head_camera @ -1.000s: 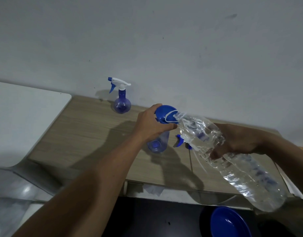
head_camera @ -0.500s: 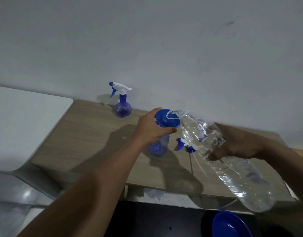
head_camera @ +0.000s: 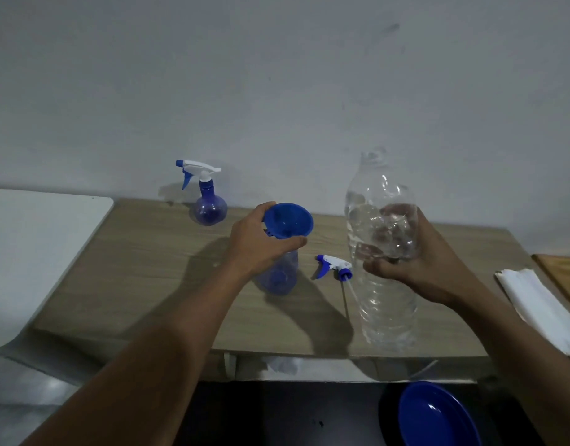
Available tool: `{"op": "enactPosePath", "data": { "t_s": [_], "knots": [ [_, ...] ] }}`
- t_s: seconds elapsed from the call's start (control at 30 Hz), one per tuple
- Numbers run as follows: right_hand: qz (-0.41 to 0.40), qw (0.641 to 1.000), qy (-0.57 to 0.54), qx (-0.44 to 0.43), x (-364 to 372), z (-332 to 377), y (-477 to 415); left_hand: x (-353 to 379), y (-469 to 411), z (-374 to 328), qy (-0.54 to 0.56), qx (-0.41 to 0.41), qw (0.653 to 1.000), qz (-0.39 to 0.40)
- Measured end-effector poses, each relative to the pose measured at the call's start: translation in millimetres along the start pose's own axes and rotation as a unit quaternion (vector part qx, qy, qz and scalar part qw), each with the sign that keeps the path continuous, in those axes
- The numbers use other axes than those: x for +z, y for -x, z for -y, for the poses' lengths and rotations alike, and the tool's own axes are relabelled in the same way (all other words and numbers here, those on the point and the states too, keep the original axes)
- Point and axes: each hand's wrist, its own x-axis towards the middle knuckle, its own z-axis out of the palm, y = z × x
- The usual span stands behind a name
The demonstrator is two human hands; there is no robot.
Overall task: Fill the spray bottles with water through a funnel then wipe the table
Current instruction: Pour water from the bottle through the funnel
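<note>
We see the blue funnel point(head_camera: 288, 220) sitting over the open spray bottle point(head_camera: 279, 275), a clear blue bottle standing upright on the wooden table point(head_camera: 148, 268). The left hand point(head_camera: 261, 243) hides the point where the two meet. That hand grips the funnel from the left. Its thumb point(head_camera: 290, 243) lies curled across the front, just under the funnel's bowl, and its fingers wrap round the far side below the rim. The rim and the inside of the bowl show above the hand.

To the right of the open spray bottle, the right hand point(head_camera: 415, 268) holds a large clear water bottle point(head_camera: 383, 252) upright by its middle. The thumb point(head_camera: 378, 268) presses the near side, and the fingers, curled round the back, show dimly through the plastic. We cannot tell whether its base rests on the table.

Between the open spray bottle and the water bottle, a white and blue trigger head point(head_camera: 333, 267) lies on its side on the table, its tube pointing toward us. Behind and left of the open spray bottle, a second spray bottle point(head_camera: 209, 201) stands against the wall with its trigger fitted. Far to the right lies a folded white stack point(head_camera: 541, 307), and below the table's near edge we see a blue dish point(head_camera: 438, 416).
</note>
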Motion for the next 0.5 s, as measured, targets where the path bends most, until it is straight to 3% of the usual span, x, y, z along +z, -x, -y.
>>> {"op": "enactPosePath", "data": {
  "t_s": [0.27, 0.5],
  "knots": [
    [-0.155, 0.982, -0.104, -0.042, -16, -12, -23, 5, 1, -1, 0.0, -0.003, 1.0, -0.017],
    [-0.231, 0.97, -0.073, -0.027, -15, -40, -51, 8, 4, 0, 0.012, -0.003, 1.0, -0.021]
  ]
}}
